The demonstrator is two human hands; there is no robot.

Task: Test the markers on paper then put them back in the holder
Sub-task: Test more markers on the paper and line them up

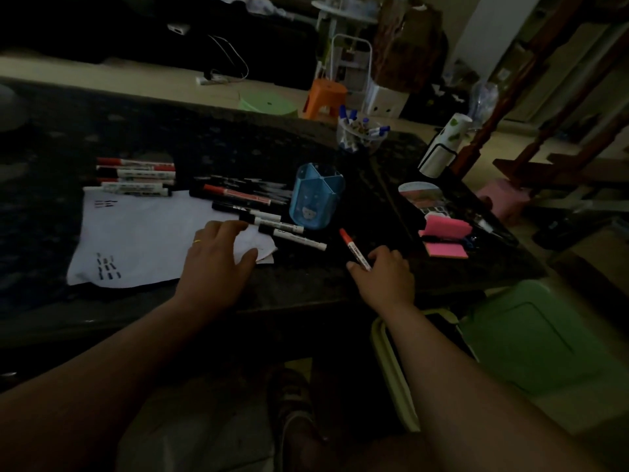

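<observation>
A white sheet of paper (143,233) with black test strokes lies on the dark table (238,144). My left hand (218,257) rests on its right part, fingers spread toward several black-capped markers (272,226). My right hand (384,274) holds a red-capped marker (352,245), cap pointing away from me, to the right of the paper. The blue holder (315,197) stands upright behind it, with nothing visible in it. More red and black markers (136,175) lie in a row at the paper's far left edge. A red marker (235,194) lies among black ones beside the holder.
A clear cup of blue-capped markers (360,131) stands at the table's far edge. Pink sticky notes (446,238), a round item (420,192) and a white bottle in a black rack (442,144) sit at the right. A green stool (544,338) stands by my right arm.
</observation>
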